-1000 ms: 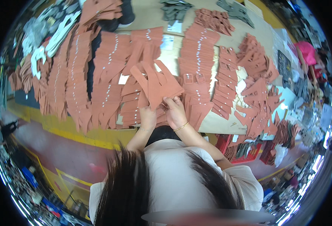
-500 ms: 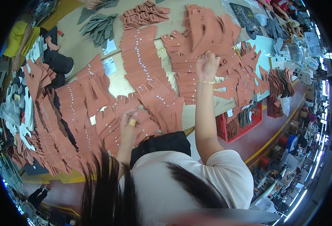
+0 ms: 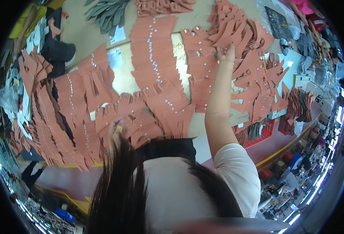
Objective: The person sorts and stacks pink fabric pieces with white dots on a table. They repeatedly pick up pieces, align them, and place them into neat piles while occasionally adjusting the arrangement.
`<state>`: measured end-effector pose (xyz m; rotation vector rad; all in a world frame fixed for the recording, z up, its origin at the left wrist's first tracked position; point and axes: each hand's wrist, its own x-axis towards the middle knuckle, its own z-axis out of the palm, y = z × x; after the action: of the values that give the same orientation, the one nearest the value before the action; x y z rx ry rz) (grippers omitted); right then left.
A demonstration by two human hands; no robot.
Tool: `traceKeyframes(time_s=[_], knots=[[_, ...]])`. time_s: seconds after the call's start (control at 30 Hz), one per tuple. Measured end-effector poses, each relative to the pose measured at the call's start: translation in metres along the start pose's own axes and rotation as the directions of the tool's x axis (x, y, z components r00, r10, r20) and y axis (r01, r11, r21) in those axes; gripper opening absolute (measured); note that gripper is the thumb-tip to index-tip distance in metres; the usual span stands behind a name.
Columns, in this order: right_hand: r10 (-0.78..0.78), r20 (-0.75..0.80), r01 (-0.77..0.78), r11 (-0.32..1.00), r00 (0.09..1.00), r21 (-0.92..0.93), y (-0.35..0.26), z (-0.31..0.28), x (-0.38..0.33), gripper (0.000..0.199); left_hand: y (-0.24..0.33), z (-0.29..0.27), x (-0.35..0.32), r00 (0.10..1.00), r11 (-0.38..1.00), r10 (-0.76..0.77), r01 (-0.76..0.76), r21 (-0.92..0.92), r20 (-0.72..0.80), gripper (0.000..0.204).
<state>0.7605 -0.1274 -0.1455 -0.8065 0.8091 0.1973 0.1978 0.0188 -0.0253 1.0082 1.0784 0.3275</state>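
The right hand (image 3: 224, 52) has gone out from the near pile to the far side of the tabletop (image 3: 127, 80), toward one o'clock, the arm now stretched nearly straight. A second ago both hands were together over the pieces just in front of the body; half a second ago the right was already travelling out. It now lies on the heap of terracotta leather pieces (image 3: 238, 33), fingers (image 3: 230, 48) extended and touching the top ones; whether they have closed on a piece I cannot tell from here. My reading is that she is fetching or straightening a piece in that far heap while the other hand keeps her place.

The left hand (image 3: 115, 132) has stayed near, at about nine o'clock from her body, resting on the near fan of pieces (image 3: 148, 121), fingers curled loosely on them; it is half hidden by her hair, so the grip is unclear.

The pieces are flat cut shapes in one rusty orange-brown, many with a small pale rivet or hole near one end. They are laid in overlapping rows, like shingles, running from seven o'clock round to two. A long straight row (image 3: 154, 54) runs up toward twelve. A bunch of grey-green pieces (image 3: 107, 11) sits at eleven o'clock, and a red crate (image 3: 263, 134) stands just beyond the table edge at four
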Motion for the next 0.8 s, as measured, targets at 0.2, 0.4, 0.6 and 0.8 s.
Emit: traceKeyframes(time_s=[0.2,0.4,0.6,0.8], knots=[[-0.113,0.095,0.141,0.912,0.989,-0.385,-0.01,-0.006,-0.027,0.08,-0.023,-0.003,-0.001,0.998,0.992,0.046,-0.041,-0.116,0.039,0.028],[-0.441,-0.093,0.284,0.71,0.893,-0.644,-0.006,-0.009,-0.018,0.085,0.011,-0.018,-0.018,0.977,0.878,0.151,-0.202,0.434,0.15,0.036],[-0.346,0.105,0.248,0.399,0.932,-0.883,-0.028,-0.017,-0.02,0.075,0.011,-0.01,-0.018,0.987,0.983,-0.119,0.133,0.13,-0.106,0.026],[-0.538,0.791,0.66,-0.486,0.291,-0.573,-0.021,-0.017,-0.067,0.081,-0.012,-0.014,-0.01,0.993,0.986,-0.075,0.087,0.139,-0.094,0.031]])
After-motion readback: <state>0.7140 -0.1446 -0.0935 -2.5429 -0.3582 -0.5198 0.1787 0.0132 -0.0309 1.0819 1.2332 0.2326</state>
